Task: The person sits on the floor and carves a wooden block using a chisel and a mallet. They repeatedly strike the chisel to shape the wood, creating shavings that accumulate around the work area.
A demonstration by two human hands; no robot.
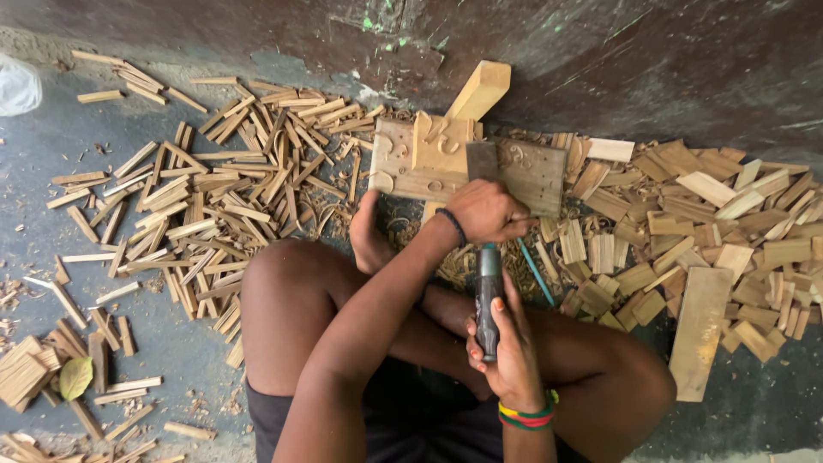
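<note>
1. Flat rectangular pale wooden carving panel (403,159) with raised scroll shapes lies on the grey concrete floor (51,223), just ahead of the person's crossed legs, close to the dark stained wall (651,60).
2. A thick squared pale wooden block (480,90) lies tilted on the panel's far edge, pointing towards the wall.
3. A smaller greyer carved wooden piece (531,176) sits at the panel's right end.
4. Left hand (487,210), black cord bracelet on wrist, is clenched over a thin tool at the panel's near edge; tool tip hidden, kind cannot be told.
5. Right hand (506,347), red-yellow-green bead bracelet on wrist, is wrapped tight round a dark cylindrical mallet-like tool (489,296), held upright just behind the left hand.
6. A bare foot (369,240) rests touching the panel's near left edge.
7. Scattered short wooden strips (214,197) cover the floor on the left; wider flat wooden offcuts (703,231) are heaped on the right.
8. Curly wood shavings (411,236) lie beneath the hands.
</note>
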